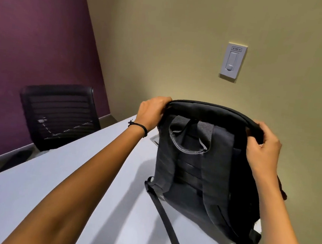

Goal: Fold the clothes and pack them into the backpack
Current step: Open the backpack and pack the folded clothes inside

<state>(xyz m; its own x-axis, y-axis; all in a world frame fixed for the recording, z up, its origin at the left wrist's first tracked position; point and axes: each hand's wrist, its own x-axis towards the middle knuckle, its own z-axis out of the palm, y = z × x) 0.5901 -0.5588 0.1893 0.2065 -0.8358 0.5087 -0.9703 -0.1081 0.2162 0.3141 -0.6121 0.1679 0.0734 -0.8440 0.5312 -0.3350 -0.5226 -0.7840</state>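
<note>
Far as I could tell I was at the bag-opening step, both my left hand (153, 111) and right hand (263, 146) clamped on the top rim of the backpack (196, 171) upright on the tabletop (70, 182) right of centre, no clothes in frame, so next I'd have needed the zip found.

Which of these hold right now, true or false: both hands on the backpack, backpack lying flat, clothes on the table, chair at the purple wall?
1. Both hands grip the backpack top: left hand, right hand. True.
2. The backpack lies flat on the table. False: it stands upright, straps facing the camera.
3. Folded clothes lie on the table. False: none are visible.
4. A black chair stands by the purple wall. True.
</note>
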